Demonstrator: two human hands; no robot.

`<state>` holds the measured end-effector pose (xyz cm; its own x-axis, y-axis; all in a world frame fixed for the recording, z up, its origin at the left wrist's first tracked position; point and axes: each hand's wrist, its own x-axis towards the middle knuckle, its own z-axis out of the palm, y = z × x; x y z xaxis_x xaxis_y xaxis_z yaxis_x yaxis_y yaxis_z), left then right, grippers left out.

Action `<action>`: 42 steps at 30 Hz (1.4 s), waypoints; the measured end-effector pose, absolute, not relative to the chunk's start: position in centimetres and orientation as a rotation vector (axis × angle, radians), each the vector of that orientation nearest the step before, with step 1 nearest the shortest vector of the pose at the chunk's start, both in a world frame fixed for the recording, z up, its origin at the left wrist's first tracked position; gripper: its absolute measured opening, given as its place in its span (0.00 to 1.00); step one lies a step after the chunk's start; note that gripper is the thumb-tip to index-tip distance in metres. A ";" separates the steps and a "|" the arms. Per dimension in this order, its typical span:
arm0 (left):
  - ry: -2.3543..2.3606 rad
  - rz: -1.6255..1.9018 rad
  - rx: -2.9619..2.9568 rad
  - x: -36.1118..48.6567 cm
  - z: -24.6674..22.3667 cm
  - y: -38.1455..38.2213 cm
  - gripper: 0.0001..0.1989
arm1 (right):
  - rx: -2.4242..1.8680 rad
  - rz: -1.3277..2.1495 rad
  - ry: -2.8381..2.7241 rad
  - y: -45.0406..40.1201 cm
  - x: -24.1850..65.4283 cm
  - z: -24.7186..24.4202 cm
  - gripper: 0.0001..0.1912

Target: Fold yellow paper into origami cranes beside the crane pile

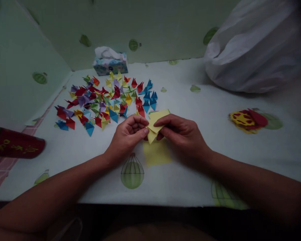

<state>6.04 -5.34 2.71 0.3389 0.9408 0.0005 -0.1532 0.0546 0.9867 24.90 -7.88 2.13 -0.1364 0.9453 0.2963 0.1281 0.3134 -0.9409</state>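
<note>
Between my two hands is a partly folded piece of yellow origami paper (154,122), held up over the table. My left hand (130,132) pinches its left edge between thumb and fingers. On the other side, my right hand (183,132) grips it with the thumb in front and the fingers along its top. The folded paper has a pointed lower tip. Flat on the table just below lies a yellow paper square (157,154), its top part hidden by the hands. Beyond my left hand spread many small folded paper cranes (102,100) in red, blue, yellow, green and purple.
A tissue box (110,63) stands at the back by the wall. At the right back sits a large white plastic bag (251,50). A red and yellow patterned item (248,120) lies on the right. A dark red can-like container (17,143) lies at the left edge.
</note>
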 end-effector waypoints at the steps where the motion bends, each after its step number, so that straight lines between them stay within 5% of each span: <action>1: 0.848 1.013 1.219 6.0 2.6 -5.3 0.10 | -1.015 1.000 -1.520 -7.9 24.9 2.1 0.09; 24: 0.841 1.026 1.254 5.9 2.4 -5.4 0.04 | -0.993 0.899 -1.659 -7.6 25.0 2.2 0.08; 32: 0.864 1.072 1.281 5.8 2.3 -4.9 0.07 | -0.961 1.280 -1.455 -7.4 25.0 2.1 0.03; 42: 0.989 1.128 1.603 6.0 3.2 -5.8 0.06 | -1.004 1.481 -1.393 -7.4 24.8 2.7 0.16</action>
